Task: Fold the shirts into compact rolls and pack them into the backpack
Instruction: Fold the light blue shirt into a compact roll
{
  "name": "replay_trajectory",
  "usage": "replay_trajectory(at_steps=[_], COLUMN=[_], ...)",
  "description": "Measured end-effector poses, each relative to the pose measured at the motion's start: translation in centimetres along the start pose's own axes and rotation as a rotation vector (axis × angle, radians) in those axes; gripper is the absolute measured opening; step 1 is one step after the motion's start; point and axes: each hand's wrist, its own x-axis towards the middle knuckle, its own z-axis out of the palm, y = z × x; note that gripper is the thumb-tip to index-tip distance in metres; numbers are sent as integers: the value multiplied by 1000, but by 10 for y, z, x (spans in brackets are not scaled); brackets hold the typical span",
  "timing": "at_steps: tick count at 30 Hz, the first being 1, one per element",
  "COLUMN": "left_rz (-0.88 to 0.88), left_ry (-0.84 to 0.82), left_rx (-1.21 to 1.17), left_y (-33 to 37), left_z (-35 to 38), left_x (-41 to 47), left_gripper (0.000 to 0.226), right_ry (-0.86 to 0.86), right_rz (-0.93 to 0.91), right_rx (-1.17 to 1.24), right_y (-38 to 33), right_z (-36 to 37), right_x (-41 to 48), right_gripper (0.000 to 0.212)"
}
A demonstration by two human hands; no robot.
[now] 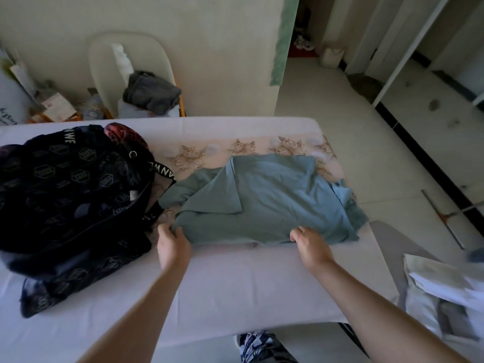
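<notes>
A teal shirt (272, 203) lies flat on the white-covered table (235, 279), its sides folded inward over the middle. My left hand (171, 244) grips the shirt's near left corner, fingers curled round the hem. My right hand (309, 244) grips the near right part of the hem the same way. A dark patterned backpack (70, 203) lies on the table to the left, its opening and a strap touching the shirt's left sleeve. A reddish patterned cloth (123, 133) shows at the backpack's top.
A flowered cloth (248, 148) lies under the shirt's far edge. Behind the table stands a pale chair (104, 61) with a grey garment (152, 91) on it. White bags (445, 292) sit at the right. Tiled floor stretches to the right.
</notes>
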Motion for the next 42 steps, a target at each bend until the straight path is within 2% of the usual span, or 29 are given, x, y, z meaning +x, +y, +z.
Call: replay_trajectory(at_steps=[3, 6, 8, 11, 14, 15, 19, 21, 23, 25, 27, 29, 31, 33, 35, 37, 38, 40, 42], left_rz=[10, 62, 144, 428, 703, 730, 820, 797, 801, 885, 834, 651, 417, 217, 201, 395, 541, 802, 863], left_ry=[18, -147, -175, -78, 10, -14, -339, -405, -388, -360, -315, -197, -6, 92, 171, 234, 180, -57, -320], left_rx=[99, 564, 829, 799, 798, 807, 912, 939, 926, 886, 742, 499, 298, 201, 337, 481, 496, 541, 715], left_y=[-2, -12, -18, -19, -4, 3, 20, 21, 26, 24, 27, 48, 74, 95, 103, 98, 93, 76, 54], left_z=[-14, -24, -19, -2, 15, 19, 39, 47, 51, 56, 57, 51, 42, 30, 22, 26, 33, 54, 76], left_x=[3, 9, 6, 0, 4, 7, 29, 43, 55, 69, 85, 98, 123, 153, 171, 171, 164, 145, 125], left_gripper=[29, 42, 47, 54, 54, 55, 74, 80, 71, 46, 23, 9, 13, 23, 38, 43, 41, 35, 36], right_ry=[-40, -52, -55, 2, -66, -103, -185, -238, -290, -321, -329, -303, -248, -193, -168, -178, -204, -258, -299], right_rz=[-52, -67, -77, -180, -206, -205, -223, -229, -235, -242, -252, -243, -238, -227, -167, -62, 2, 142, 227], right_rx=[-80, -135, -67, 51, 127, 131, 110, 87, 76, 78, 123, 219, 316, 310, 223, 127, 88, 73, 87], right_y=[16, 24, 14, -16, -45, -53, -79, -90, -98, -106, -113, -118, -121, -121, -117, -112, -110, -102, -88], right_z=[-7, -8, -10, -12, -11, -12, -25, -28, -28, -25, -21, -18, -16, -15, -14, -11, -8, -1, 7], right_x=[-3, -9, -10, 4, 27, 35, 75, 100, 123, 142, 158, 171, 185, 198, 207, 207, 205, 197, 188], right_gripper=[41, 38, 35, 25, 23, 27, 46, 56, 64, 72, 76, 78, 76, 73, 71, 69, 68, 68, 71])
